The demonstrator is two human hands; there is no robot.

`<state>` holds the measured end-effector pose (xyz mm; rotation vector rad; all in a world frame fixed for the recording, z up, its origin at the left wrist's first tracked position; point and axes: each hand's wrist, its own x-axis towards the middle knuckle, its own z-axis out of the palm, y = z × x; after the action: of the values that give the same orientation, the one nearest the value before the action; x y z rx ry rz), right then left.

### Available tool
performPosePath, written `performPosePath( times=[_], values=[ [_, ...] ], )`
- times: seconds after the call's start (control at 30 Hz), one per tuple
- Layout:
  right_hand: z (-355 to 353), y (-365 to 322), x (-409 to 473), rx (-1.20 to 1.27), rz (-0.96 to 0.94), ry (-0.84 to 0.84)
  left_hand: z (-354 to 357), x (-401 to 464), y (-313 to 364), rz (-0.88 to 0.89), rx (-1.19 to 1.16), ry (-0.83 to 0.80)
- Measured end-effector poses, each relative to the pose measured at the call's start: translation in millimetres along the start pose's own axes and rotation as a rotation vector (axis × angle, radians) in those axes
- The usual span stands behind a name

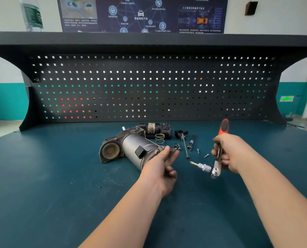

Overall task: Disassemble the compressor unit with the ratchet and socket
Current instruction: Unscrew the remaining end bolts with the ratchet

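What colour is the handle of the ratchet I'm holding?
Red-orange with a black inset; the ratchet handle shows above the right hand in the head view.

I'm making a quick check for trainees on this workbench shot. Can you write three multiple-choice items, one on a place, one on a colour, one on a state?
1. Where does the coil spring lie?
A. On the shelf by the bottle
B. On the bench top, just behind the compressor unit
C. In the left hand

2. What colour is the grip of the ratchet?
A. Red-orange and black
B. Yellow
C. Blue

3. What is the right hand doing?
A. Lying flat on the bench
B. Hanging idle
C. Holding the ratchet off the bench

Answers: 1 B, the spring sits between the silver motor body and the black part behind it. 2 A, the red-orange grip with a black inlay sticks up above the fist. 3 C, fingers curl round the shaft, socket end pointing left.
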<state>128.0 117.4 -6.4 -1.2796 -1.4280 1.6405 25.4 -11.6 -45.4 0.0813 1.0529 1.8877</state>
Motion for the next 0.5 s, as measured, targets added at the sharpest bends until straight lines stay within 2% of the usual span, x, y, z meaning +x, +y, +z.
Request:
performPosePath(
  times=[0.27, 0.37, 0.5],
  values=[
    [-12, 25, 29, -0.180, 0.150, 0.051, 4, -9, 0, -0.025, 0.024, 0.025],
    [-10, 24, 35, -0.563, -0.030, 0.067, 7, -16, -2, -0.056, 0.057, 0.016],
    [-8, 20, 34, -0.958, -0.008, 0.166, 17, -29, -16, -0.098, 0.169, -0.020]
  ],
)
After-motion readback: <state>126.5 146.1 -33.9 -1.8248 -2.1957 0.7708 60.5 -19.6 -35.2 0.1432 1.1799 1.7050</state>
